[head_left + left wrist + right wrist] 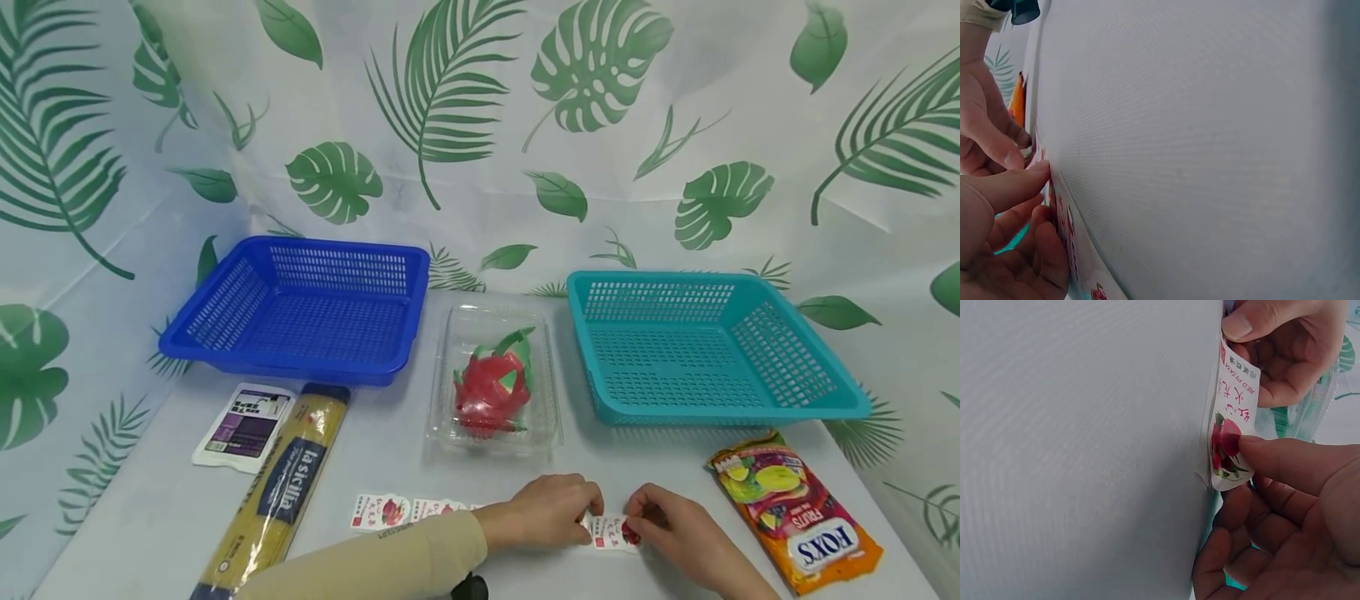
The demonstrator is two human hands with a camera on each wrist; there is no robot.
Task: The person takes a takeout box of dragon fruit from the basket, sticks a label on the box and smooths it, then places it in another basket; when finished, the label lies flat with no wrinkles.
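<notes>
A strip of dragon fruit stickers (380,512) runs along the table front, partly hidden beneath my left sleeve. My left hand (551,510) pinches the strip beside its end sticker (606,532). At the other end of that sticker, my right hand (678,533) grips it between thumb and fingers. In the right wrist view the end sticker (1235,403) shows a printed red pitaya, with my right thumb (1272,453) on the picture. Behind both hands, a dragon fruit (492,387) lies inside a clear plastic box (442,417).
A blue basket (300,367) stands at the back left, a teal basket (720,412) at the back right. Spaghetti packaging (288,483) and a white-and-purple packet (243,427) lie left. A FOX'S candy bag (795,517) lies right of my right hand.
</notes>
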